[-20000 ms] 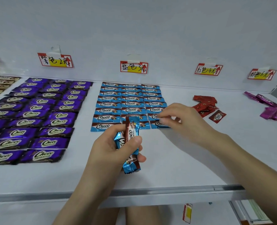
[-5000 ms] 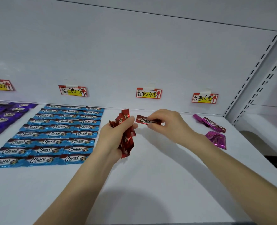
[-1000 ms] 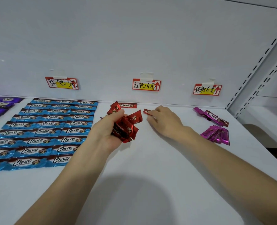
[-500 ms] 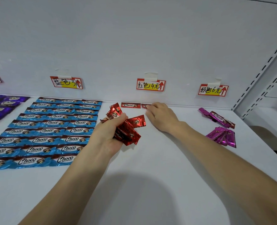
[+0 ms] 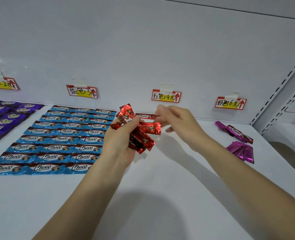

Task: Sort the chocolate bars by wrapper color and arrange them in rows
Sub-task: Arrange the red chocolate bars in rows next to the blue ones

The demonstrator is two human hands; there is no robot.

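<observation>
A white shelf (image 5: 160,196) seen from above, with a person's two bare forearms reaching in from the bottom edge. At the far left, purple chocolate bars (image 5: 8,116) lie flat in rows, partly cut off by the frame. Just beside them, blue chocolate bars (image 5: 63,138) form a tidy grid three across (each wrapper reads "Choco"). Near the centre, the left hand (image 5: 120,146) is raised over the shelf, its fingers and thumb curled round a loose bunch of red chocolate bars (image 5: 143,137) that fan out in several directions. Behind the bunch, a single red bar (image 5: 145,116) lies flat at the back of the shelf, below a handwritten price tag (image 5: 166,96) taped to the back wall. The right hand (image 5: 181,125) hovers just beside the bunch with its fingers bent; it is blurred, so whether it holds anything cannot be told. Further right, pink chocolate bars (image 5: 240,150) lie in two unsorted heaps near the shelf's slotted upright.
</observation>
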